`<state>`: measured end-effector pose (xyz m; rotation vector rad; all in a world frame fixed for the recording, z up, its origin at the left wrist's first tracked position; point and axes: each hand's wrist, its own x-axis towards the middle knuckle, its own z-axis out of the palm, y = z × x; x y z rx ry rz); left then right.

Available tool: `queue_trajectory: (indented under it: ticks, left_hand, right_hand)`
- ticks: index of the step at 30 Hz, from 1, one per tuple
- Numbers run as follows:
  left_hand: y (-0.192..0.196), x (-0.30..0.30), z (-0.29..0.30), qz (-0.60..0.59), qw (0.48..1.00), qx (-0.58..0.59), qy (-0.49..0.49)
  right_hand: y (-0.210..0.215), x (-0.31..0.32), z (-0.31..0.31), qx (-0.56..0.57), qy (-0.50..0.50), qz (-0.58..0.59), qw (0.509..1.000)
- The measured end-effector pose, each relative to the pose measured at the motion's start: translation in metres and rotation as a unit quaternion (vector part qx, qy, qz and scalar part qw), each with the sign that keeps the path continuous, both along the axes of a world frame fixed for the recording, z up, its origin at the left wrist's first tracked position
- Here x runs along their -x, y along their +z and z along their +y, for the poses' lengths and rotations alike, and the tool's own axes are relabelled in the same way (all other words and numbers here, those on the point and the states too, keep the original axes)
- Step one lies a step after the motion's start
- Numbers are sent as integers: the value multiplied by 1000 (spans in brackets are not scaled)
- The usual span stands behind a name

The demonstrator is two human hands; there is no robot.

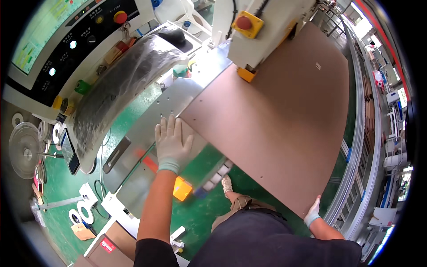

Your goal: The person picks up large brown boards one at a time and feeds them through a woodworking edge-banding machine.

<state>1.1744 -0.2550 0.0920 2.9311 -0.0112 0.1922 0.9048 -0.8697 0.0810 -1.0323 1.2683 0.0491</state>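
Note:
A large brown panel [275,120] with small holes along its edges stretches across the middle and right, partly under a white machine head [258,40]. My left hand [172,141], in a white glove with a green cuff, lies flat with its fingers stretched out. Its fingertips are beside the panel's left corner, over the grey metal machine table [153,120]. At the panel's near right corner, my right hand [313,211], also gloved, grips the edge; some of its fingers are hidden there.
A control console [66,58] with a screen and a red stop button [120,17] stands at the far left. Below it lies a plastic-covered part [120,84]. Metal conveyor rails [356,133] run along the right. A yellow block [182,188] sits near my left forearm.

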Motion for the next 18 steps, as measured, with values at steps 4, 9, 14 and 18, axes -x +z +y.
queue_trajectory:
  ticks: [4,9,14,18]
  left_hand:
    - [0,-28,11,-41,999,6,-25]
    - [-2,-55,23,-59,996,50,-42]
    - [-2,-65,20,-92,992,79,-38]
    - [0,-72,21,-88,993,67,-37]
  right_hand:
    - [-19,-35,-37,64,-60,-3,996]
    - [-43,-71,-119,138,-3,-15,990]
    - [-51,-113,-181,276,20,73,958]
    - [-66,-162,-217,292,13,31,956]
